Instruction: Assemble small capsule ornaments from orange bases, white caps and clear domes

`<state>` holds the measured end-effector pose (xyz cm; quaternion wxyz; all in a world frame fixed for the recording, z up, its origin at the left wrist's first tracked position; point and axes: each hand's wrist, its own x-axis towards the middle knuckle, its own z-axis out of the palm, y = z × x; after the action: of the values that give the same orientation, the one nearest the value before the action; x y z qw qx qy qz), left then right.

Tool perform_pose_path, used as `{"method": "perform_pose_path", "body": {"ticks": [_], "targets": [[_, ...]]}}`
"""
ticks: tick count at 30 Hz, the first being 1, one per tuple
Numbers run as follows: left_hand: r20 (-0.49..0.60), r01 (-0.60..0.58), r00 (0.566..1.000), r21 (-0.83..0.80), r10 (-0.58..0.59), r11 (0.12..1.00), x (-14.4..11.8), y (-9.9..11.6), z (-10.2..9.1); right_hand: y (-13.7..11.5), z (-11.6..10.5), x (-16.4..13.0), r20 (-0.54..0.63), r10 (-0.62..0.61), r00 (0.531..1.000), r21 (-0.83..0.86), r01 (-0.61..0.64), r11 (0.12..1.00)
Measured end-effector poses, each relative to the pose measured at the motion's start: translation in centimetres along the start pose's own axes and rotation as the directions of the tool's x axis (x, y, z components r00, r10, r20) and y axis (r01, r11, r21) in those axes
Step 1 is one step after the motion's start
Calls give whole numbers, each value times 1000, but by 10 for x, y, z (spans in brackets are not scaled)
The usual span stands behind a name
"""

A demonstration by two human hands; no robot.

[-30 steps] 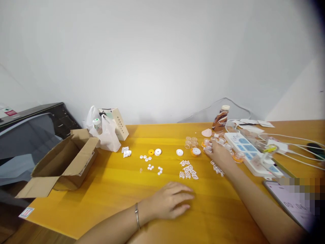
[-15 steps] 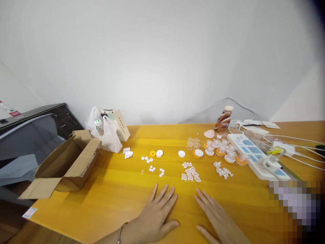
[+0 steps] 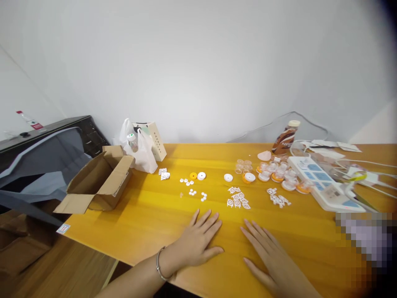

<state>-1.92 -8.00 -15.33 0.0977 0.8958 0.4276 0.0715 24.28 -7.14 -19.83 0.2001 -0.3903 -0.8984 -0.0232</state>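
My left hand [image 3: 195, 242] lies flat on the yellow table [image 3: 149, 215], fingers spread, a bracelet on the wrist. My right hand [image 3: 269, 258] lies flat beside it, palm down, holding nothing. Just beyond my fingers lie small white lattice pieces [image 3: 238, 200] and a second cluster of them [image 3: 278, 199]. Farther back are tiny white discs [image 3: 192, 191], a yellow ring [image 3: 193, 176], white round caps [image 3: 228, 177] and several clear cups on orange bases [image 3: 277, 174].
An open cardboard box [image 3: 99, 182] sits at the table's left edge. A white plastic bag [image 3: 141, 153] and small carton stand behind it. A brown bottle [image 3: 283, 140], a power strip [image 3: 322, 182] with cables and a pixelated patch are at the right. A dark cabinet stands left.
My right hand drew back from the orange-based cups to lie flat near the front edge. My left hand spread its fingers. The view shifted to the left.
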Motion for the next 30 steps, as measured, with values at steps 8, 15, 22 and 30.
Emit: {"method": "perform_pose_path", "body": {"ticks": [8,15,22,30], "targets": [[-25,12,1000,1,-12,1000,-2,3,3,-7,2,-4,35,56,998,-23,-55,998],[-38,66,997,18,-65,998,-15,15,4,-19,1,-14,8,127,992,-68,-126,990],[-53,58,997,27,-56,998,-17,13,6,-17,2,-13,-5,125,992,-77,-125,989],[-191,82,976,-118,-103,990,-18,13,3,-16,5,-14,-39,97,995,-99,-100,990]]}}
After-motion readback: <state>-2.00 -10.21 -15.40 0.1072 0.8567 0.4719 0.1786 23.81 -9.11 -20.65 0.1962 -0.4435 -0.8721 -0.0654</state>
